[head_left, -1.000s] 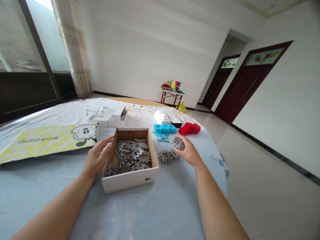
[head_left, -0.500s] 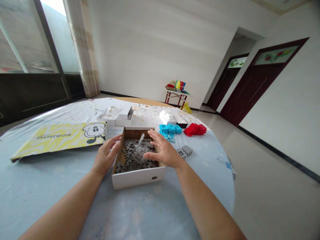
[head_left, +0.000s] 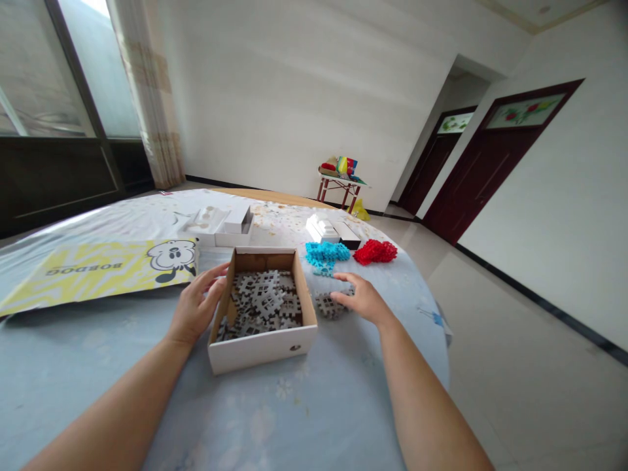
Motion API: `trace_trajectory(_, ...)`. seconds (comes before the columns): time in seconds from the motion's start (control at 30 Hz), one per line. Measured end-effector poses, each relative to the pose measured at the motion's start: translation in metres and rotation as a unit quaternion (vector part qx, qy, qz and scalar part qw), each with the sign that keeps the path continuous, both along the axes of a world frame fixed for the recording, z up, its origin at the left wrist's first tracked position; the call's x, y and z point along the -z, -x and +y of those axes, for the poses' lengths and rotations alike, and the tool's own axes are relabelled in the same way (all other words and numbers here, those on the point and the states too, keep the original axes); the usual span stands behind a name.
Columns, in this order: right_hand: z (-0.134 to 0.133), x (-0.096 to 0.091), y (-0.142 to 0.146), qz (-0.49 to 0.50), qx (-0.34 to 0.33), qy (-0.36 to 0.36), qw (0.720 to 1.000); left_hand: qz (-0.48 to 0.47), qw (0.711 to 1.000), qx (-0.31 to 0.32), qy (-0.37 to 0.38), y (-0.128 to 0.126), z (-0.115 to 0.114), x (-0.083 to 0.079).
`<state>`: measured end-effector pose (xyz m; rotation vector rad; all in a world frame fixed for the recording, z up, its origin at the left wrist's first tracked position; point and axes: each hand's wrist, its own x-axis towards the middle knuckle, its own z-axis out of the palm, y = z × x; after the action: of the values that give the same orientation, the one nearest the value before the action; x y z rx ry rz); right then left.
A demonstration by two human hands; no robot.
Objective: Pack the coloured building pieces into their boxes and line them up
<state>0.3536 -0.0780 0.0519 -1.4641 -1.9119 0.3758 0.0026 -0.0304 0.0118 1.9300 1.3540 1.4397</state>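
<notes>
A small cardboard box [head_left: 260,351] sits on the table, holding several grey interlocking plastic pieces [head_left: 262,304]. My left hand [head_left: 196,307] rests flat against the box's left wall, fingers apart. My right hand [head_left: 363,297] hovers just right of the box, fingers spread, over a few loose grey pieces [head_left: 328,305] on the tablecloth. It holds nothing that I can see.
Beyond the box lie a pile of blue pieces [head_left: 326,254] and a pile of red pieces [head_left: 374,251]. White boxes [head_left: 223,224] and a white-and-black box [head_left: 331,230] stand further back. A yellow printed lid [head_left: 98,269] lies at the left. The table edge [head_left: 439,320] curves at the right.
My right hand took grey pieces from the table, dropped them into the box, then moved back right over the remaining loose pieces. The left hand stayed on the box.
</notes>
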Motion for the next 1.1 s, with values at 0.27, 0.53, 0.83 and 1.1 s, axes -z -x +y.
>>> trace_trajectory(0.27, 0.001, 0.016, 0.007, -0.177, -0.088, 0.096, 0.976, 0.006, 1.0, -0.007, 0.008, 0.001, 0.001, -0.001)
trace_trajectory(0.53, 0.0, 0.01, 0.0, -0.177, -0.058, 0.097, 0.978, 0.004, 1.0, -0.009, 0.007, -0.001, -0.002, -0.003)
trace_trajectory(0.83, 0.005, 0.02, -0.006, -0.171, -0.072, 0.096, 0.978, 0.018, 1.0, -0.013, 0.005, 0.001, 0.0, -0.002)
trace_trajectory(1.1, 0.001, 0.014, 0.0, -0.172, -0.055, 0.106, 0.978, 0.015, 1.0, -0.012, 0.006, 0.0, -0.003, -0.004)
